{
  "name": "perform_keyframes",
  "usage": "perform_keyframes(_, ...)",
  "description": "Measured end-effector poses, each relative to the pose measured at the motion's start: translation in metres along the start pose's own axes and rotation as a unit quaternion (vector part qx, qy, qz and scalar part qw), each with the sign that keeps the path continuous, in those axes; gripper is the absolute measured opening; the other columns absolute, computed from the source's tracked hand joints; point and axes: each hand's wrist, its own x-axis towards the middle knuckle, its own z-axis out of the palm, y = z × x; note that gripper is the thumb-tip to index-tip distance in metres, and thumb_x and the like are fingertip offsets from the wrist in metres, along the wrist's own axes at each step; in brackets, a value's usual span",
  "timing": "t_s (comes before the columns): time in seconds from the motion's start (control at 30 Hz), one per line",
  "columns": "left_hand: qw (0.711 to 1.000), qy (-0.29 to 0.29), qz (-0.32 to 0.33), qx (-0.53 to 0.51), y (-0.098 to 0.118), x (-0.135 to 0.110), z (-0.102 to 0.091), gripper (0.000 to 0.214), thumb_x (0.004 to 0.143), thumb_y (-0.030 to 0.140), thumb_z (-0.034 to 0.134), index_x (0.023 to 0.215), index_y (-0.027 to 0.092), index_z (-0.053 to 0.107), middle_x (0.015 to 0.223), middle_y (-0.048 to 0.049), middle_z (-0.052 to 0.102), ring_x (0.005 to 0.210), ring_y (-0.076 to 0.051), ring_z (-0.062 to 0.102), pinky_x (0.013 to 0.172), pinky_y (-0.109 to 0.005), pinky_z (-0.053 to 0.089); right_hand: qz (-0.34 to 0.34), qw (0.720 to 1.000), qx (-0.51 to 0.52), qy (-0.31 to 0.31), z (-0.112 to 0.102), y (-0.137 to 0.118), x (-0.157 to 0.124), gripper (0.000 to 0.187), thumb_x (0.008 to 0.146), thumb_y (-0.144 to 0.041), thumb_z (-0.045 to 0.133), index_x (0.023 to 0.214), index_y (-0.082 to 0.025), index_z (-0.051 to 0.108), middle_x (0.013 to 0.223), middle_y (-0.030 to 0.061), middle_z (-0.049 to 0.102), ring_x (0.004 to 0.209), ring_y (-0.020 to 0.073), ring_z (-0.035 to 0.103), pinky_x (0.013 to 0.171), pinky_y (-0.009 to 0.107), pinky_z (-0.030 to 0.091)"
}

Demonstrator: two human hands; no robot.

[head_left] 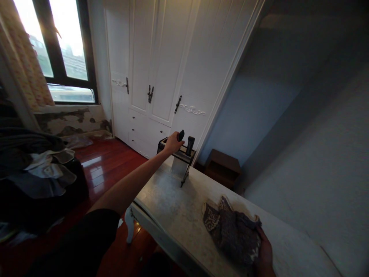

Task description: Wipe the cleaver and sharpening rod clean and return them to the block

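Observation:
My left hand (172, 144) is stretched out to the far end of the table, closed on a dark object (180, 135) whose black tip sticks up past the fingers. It is over a small black-framed stand (184, 156). Another black upright piece, like a handle (190, 146), rises from that stand beside my hand. My right hand (264, 252), near the lower right, grips the edge of a crumpled dark cloth (238, 234) with a pale pattern, which lies on the table. Some of the right fingers are hidden by the cloth.
The pale table (173, 207) has a curved white leg (129, 227). A white wardrobe (161, 57) stands behind it, with a brown open box-like cabinet (223, 167) near the wall. Clothes (43, 165) are heaped at left on a red wooden floor (98, 169), below a window.

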Motion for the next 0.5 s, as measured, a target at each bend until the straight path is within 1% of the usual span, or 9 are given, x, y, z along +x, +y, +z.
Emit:
perform_keyframes(0.07,1.000,0.012,-0.001,0.011,0.003,0.000,-0.001,0.022,0.065,0.019,0.070,0.077,0.018,0.051,0.073,-0.0027,0.054,0.069,-0.018,0.049,0.067,-0.030,0.035,0.012,1.000,0.004,0.022,0.001,-0.002,-0.001,0.046,0.057,-0.024,0.076,0.101,-0.018,0.066,0.091,-0.0003,0.073,0.088,0.0227,0.070,0.077,0.033,0.059)
perform_keyframes(0.17,0.998,0.003,-0.016,0.057,0.008,0.002,-0.003,0.019,0.068,0.020,0.069,0.074,0.018,0.051,0.072,-0.0019,0.054,0.066,-0.016,0.047,0.063,-0.028,0.031,0.024,0.999,-0.001,0.046,0.006,-0.006,-0.006,0.046,0.055,-0.023,0.077,0.099,-0.017,0.067,0.088,0.0014,0.072,0.091,0.0244,0.069,0.080,0.034,0.058)
perform_keyframes(0.27,0.994,-0.011,-0.034,0.102,0.012,0.004,-0.005,0.020,0.069,0.025,0.070,0.074,0.016,0.053,0.073,-0.0010,0.055,0.067,-0.014,0.047,0.061,-0.027,0.031,0.003,0.999,-0.001,0.041,0.013,-0.007,-0.012,0.048,0.055,-0.027,0.078,0.100,-0.017,0.068,0.086,0.0020,0.072,0.090,0.0248,0.069,0.080,0.035,0.058)
perform_keyframes(0.37,0.993,-0.011,-0.036,0.109,0.017,0.007,-0.006,0.020,0.070,0.028,0.071,0.077,0.015,0.057,0.073,-0.0002,0.056,0.067,-0.013,0.049,0.061,-0.026,0.032,0.027,0.999,0.022,0.023,0.018,-0.006,-0.016,0.051,0.052,-0.028,0.080,0.101,-0.018,0.068,0.085,0.0024,0.072,0.087,0.0255,0.070,0.081,0.037,0.058)
perform_keyframes(0.43,0.994,-0.004,-0.029,0.103,0.022,0.010,-0.007,0.020,0.070,0.028,0.071,0.080,0.015,0.059,0.073,-0.0001,0.057,0.068,-0.013,0.050,0.061,-0.026,0.033,0.030,0.999,0.029,0.008,0.017,-0.003,-0.015,0.052,0.052,-0.028,0.081,0.102,-0.019,0.069,0.087,0.0030,0.072,0.086,0.0255,0.070,0.082,0.038,0.058)
perform_keyframes(0.5,0.995,0.006,-0.023,0.092,0.031,0.013,-0.008,0.020,0.069,0.027,0.072,0.081,0.015,0.061,0.074,-0.0001,0.059,0.068,-0.013,0.051,0.062,-0.025,0.034,-0.003,1.000,0.013,-0.008,0.012,0.000,-0.010,0.050,0.053,-0.030,0.080,0.101,-0.018,0.069,0.089,0.0038,0.073,0.085,0.0256,0.070,0.082,0.039,0.058)
